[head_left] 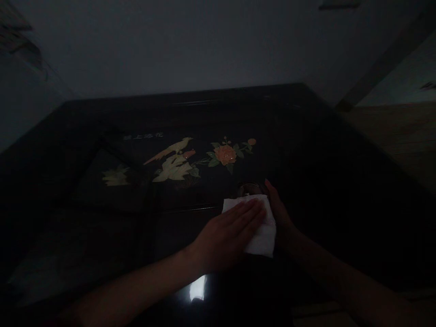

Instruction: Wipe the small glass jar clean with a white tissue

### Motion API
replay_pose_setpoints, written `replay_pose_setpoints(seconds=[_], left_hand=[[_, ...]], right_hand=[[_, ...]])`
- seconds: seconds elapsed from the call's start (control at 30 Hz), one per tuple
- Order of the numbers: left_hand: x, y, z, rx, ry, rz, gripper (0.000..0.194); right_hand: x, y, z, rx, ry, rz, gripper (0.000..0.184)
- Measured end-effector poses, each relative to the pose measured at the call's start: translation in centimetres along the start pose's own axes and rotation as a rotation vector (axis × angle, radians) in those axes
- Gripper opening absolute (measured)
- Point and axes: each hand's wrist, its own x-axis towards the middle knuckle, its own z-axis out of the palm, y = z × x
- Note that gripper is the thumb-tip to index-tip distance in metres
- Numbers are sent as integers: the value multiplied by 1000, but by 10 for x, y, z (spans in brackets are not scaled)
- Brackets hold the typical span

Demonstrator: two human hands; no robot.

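The scene is very dark. My left hand point(226, 234) lies flat, fingers stretched out together, pressing on a white cloth point(262, 236) on the top of a black lacquered cabinet point(306, 150). My right hand point(277, 209) sits at the cloth's right edge, mostly hidden behind it, with one finger pointing forward. I cannot see whether it grips the cloth. A small round shiny thing point(250, 187) shows just beyond the cloth.
The cabinet top bears an inlaid bird point(173, 159), an orange flower point(225, 154) and a line of small characters point(143, 136). A pale wall rises behind. Wooden floor point(398, 136) lies to the right. A bright glare spot point(197, 288) reflects near my left forearm.
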Motion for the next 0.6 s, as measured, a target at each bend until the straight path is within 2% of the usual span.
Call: replay_pose_setpoints(seconds=[0.13,0.2,0.4,0.6], left_hand=[[0,0,-2,-15,22,1,45],[1,-2,-2,-28,15,-16,47],[3,-9,1,-23,-26,-140,57],[4,-12,-3,-68,-17,-103,55]], right_hand=[[-3,-4,5,40,32,98,44],[-4,-1,5,29,0,70,41],[-8,14,9,16,-7,-153,27],[-4,17,7,84,41,-126,23]])
